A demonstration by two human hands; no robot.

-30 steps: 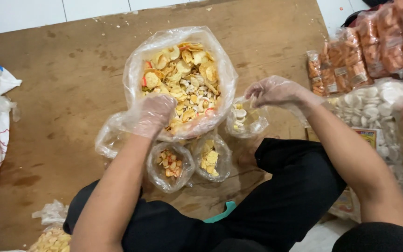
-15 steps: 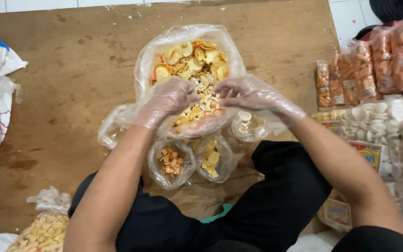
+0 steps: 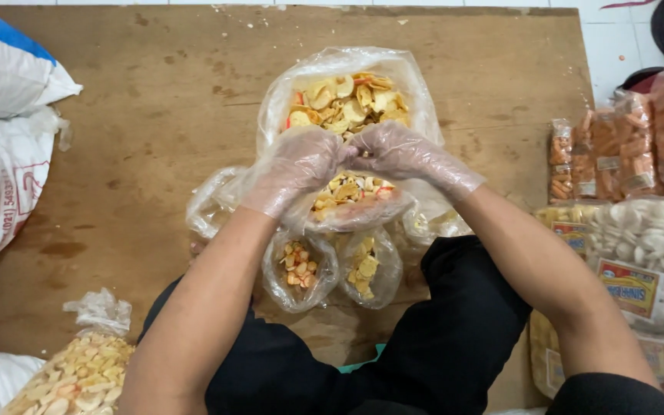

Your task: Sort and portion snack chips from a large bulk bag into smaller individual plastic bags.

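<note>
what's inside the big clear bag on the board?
The big clear bag holds mixed yellow, white and orange crackers. Both gloved hands, left hand and right hand, reach in and cover the middle of the pile; what lies beneath them is hidden.

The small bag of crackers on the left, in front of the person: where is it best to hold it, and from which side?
Probably by its open rim, from above. The small bag stands mouth-up with crackers low inside, so pinching the loose plastic top should keep them in. A second small bag touches its right side, and the left hand and right hand work over the large bag behind it.
</note>
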